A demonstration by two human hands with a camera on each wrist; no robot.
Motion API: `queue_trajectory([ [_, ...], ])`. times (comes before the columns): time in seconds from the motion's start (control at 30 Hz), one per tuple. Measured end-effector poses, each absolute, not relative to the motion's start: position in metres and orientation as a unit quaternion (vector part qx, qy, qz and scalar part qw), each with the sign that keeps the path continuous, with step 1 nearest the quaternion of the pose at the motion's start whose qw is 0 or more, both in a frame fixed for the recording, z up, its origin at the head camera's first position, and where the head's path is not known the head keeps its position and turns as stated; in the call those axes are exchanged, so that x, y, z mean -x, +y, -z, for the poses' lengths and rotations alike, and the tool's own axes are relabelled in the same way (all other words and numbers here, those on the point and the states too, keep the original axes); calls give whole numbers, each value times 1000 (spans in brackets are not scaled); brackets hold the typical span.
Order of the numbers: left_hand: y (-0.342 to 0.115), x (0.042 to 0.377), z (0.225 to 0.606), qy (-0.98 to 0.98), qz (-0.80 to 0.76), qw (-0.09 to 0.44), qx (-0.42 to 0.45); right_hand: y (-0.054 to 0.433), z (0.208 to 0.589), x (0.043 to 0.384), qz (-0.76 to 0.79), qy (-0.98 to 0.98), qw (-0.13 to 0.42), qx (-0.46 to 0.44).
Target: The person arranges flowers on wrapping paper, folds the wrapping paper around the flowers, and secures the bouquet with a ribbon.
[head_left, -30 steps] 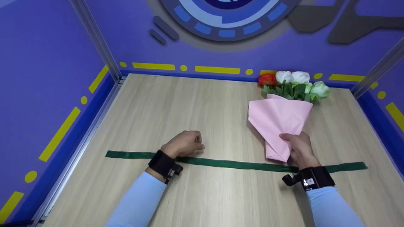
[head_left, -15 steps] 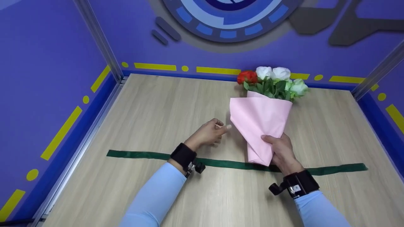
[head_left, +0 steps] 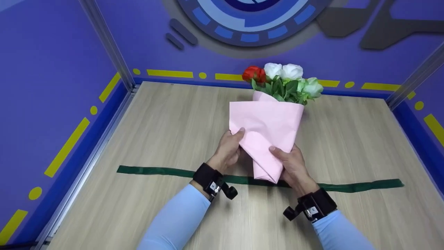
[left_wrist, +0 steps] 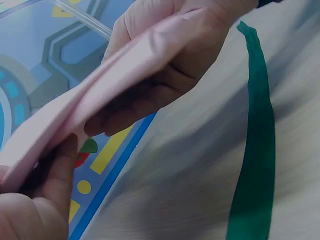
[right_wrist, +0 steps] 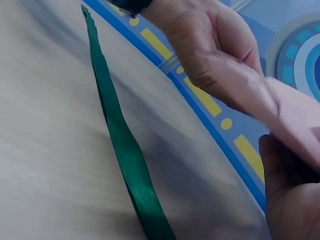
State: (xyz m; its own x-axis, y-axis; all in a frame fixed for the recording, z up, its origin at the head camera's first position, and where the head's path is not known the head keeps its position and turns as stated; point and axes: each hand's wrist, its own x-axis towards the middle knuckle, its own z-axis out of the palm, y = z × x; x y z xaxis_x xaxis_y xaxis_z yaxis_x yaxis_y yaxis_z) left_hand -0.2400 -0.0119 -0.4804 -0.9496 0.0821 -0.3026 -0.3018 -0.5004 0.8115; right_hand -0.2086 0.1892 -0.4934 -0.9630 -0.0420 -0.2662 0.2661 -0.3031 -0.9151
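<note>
A bouquet (head_left: 270, 128) of red, white and pale green flowers in pink wrapping is held up over the table, blooms toward the back wall. My right hand (head_left: 293, 166) grips its lower right side, thumb across the front of the paper. At the wrapping's left edge my left hand (head_left: 227, 149) pinches the paper, thumb in front and fingers behind. A dark green ribbon (head_left: 163, 171) lies flat across the table, passing below the bouquet's lower end. In the left wrist view, the pink paper (left_wrist: 100, 90) stretches between both hands and hides most of the flowers.
The wooden table (head_left: 166, 121) reaches back to a blue-purple wall (head_left: 215, 59) with yellow markings. Another panel (head_left: 52, 86) stands along the left side, with a metal post (head_left: 107, 45) in the corner.
The bouquet has moved left and up in my right hand. My left hand has come right and forward from beside it and taken hold of the paper's left edge.
</note>
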Motion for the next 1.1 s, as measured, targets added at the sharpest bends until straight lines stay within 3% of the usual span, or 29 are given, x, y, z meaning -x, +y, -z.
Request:
queue_trajectory([
  [0.73,-18,235,489,404,-893,100,169,168,486,202,848,520,99,-35],
  [1.1,-18,224,483,525,-837,84,131,160,489,196,821,561,107,-7],
])
